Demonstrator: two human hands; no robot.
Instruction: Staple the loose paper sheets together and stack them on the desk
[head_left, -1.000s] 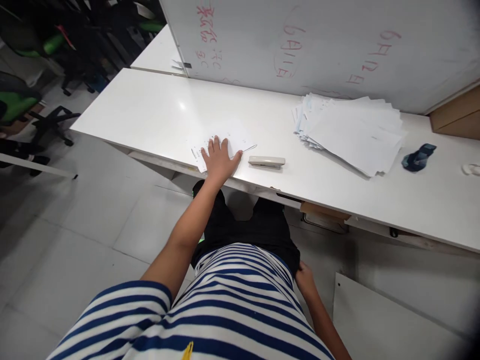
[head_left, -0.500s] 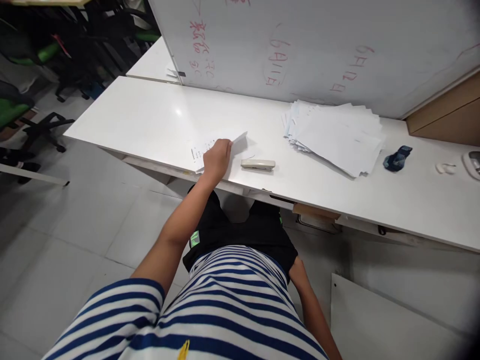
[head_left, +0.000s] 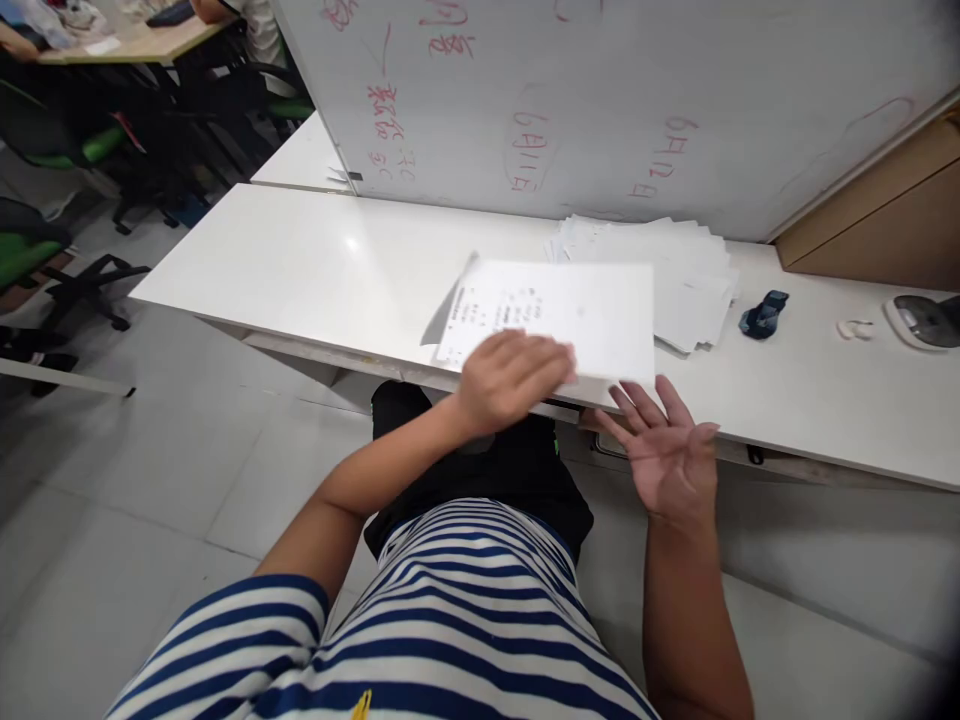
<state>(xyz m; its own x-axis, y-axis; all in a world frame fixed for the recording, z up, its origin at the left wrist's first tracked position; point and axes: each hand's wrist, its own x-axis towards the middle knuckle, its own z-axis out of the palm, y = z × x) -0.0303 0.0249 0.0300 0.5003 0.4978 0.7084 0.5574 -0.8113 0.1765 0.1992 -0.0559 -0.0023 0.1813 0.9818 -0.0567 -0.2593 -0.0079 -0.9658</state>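
Note:
My left hand (head_left: 514, 380) is at the near edge of some white printed paper (head_left: 592, 310), fingers together over it and the thumb hidden. It seems to grip the paper, which is blurred and tilted up off the white desk (head_left: 300, 260). A left corner of the paper folds up, and small print shows on its left half. My right hand (head_left: 667, 450) is open, palm up and fingers spread, just off the paper's lower right corner. The stapler is out of sight, apparently behind the paper.
A loose stack of white sheets (head_left: 686, 270) lies behind the paper. Farther right are a dark blue crumpled item (head_left: 763, 315), a small pale object (head_left: 855, 328) and a cardboard box (head_left: 877, 210). A whiteboard (head_left: 600, 100) with red writing stands along the desk's back edge.
My left hand has moved right with the paper, which now covers the stapler's spot. My right hand has come up from beside my leg to the desk's front edge and opened.

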